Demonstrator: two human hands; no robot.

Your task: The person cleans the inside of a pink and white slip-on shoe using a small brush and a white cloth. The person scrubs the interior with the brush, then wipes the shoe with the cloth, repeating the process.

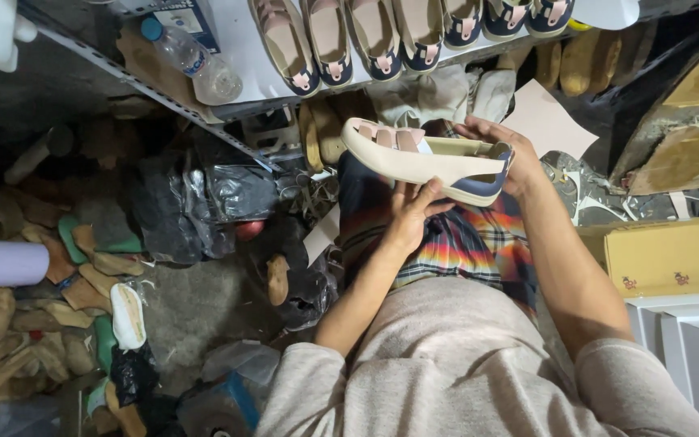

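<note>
Both hands hold one sandal (426,158) up in the air over the person's lap, above the plaid shorts (455,243), not resting on anything. The sandal is cream-soled with pink straps at the toe and a navy heel part; its long axis runs roughly left-right across the view, toe end to the left, heel end to the right, sole side facing down toward the left hand. The left hand (408,214) comes from below, fingers closed against the sole around mid-length, thumb up on the near side wall. The right hand (505,150) wraps the heel end from the far side, fingers curled over the navy back, clenched on it. Both hands touch the sandal; the right has the end, the left the middle. Just beyond, a shelf (236,48) carries a row of matching sandals (382,32) near its front edge and a plastic bottle (192,61) toward its left end. Cardboard boxes (665,255) sit at the right; shoe lasts (10,332) are piled on the floor at the left.
</note>
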